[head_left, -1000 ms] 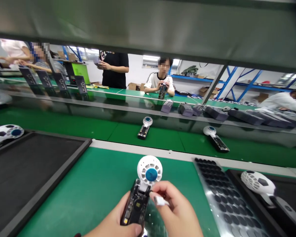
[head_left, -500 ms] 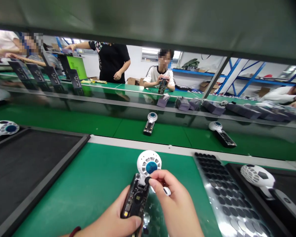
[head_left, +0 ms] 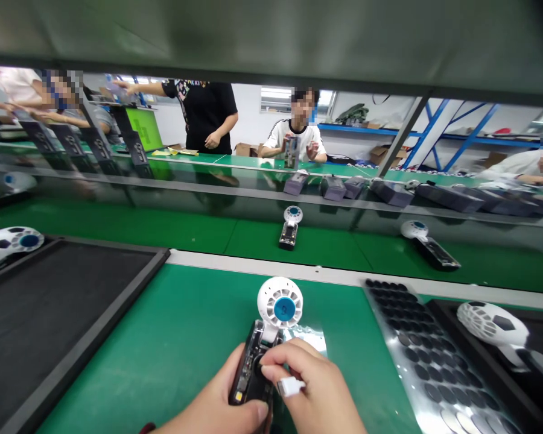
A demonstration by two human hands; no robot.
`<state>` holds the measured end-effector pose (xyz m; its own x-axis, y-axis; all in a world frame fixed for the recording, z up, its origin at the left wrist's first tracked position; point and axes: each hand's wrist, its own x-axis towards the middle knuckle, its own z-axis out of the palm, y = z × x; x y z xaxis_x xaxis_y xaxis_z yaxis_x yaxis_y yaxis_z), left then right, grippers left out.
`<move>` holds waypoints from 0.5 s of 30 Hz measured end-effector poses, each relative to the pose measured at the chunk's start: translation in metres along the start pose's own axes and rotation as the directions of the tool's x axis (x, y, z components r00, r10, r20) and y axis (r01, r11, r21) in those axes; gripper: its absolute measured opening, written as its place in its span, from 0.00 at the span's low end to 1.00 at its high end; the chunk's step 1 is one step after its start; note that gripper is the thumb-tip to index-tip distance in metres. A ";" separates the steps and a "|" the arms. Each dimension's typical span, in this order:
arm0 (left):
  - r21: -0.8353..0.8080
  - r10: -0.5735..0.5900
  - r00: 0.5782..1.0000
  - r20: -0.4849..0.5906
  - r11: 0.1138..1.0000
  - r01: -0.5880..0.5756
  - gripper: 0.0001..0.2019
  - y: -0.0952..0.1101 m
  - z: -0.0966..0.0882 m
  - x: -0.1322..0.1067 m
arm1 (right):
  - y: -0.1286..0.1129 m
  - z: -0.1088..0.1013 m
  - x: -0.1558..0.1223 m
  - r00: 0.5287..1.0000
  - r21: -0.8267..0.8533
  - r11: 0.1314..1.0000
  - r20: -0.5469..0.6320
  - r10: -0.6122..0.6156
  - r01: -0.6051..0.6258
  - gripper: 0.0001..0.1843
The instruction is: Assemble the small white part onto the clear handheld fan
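A small handheld fan (head_left: pixel 278 307) with a white round head, a blue hub and a dark see-through handle stands upright low in the middle. My left hand (head_left: pixel 217 404) grips the handle from the left side. My right hand (head_left: pixel 314 392) presses its fingertips against the upper part of the handle, just under the head. A small white piece (head_left: pixel 290 386) is tucked among the right hand's fingers. A shiny sheet (head_left: pixel 308 337) lies on the green mat right behind my hands.
A black tray (head_left: pixel 63 301) lies at the left with a fan head (head_left: pixel 15 240) by its far corner. A sheet of dark round stickers (head_left: pixel 416 337) and another fan (head_left: pixel 493 322) lie at the right. Two fans (head_left: pixel 290 224) ride the far green belt. People work beyond it.
My right fingers moved down from the fan head's base onto the handle's upper part. The fans on the belt shifted to the right. The standing person raised an arm.
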<state>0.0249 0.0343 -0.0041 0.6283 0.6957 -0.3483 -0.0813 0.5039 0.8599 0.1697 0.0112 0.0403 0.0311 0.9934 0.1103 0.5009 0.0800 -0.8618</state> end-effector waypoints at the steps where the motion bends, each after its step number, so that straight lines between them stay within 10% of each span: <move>1: 0.002 -0.004 1.000 -0.002 1.000 0.004 0.32 0.000 0.000 0.000 | 0.000 0.000 0.000 1.000 -0.011 1.000 0.003 -0.002 0.002 0.11; 15: 0.146 0.117 0.993 -0.008 0.983 -0.115 0.26 -0.007 -0.007 0.008 | -0.001 0.002 -0.001 0.995 -0.136 0.986 0.033 -0.090 0.094 0.13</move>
<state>0.0256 0.0401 -0.0151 0.6084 0.7538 -0.2483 -0.0388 0.3407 0.9394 0.1676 0.0106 0.0404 -0.0431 0.9843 0.1709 0.6142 0.1611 -0.7725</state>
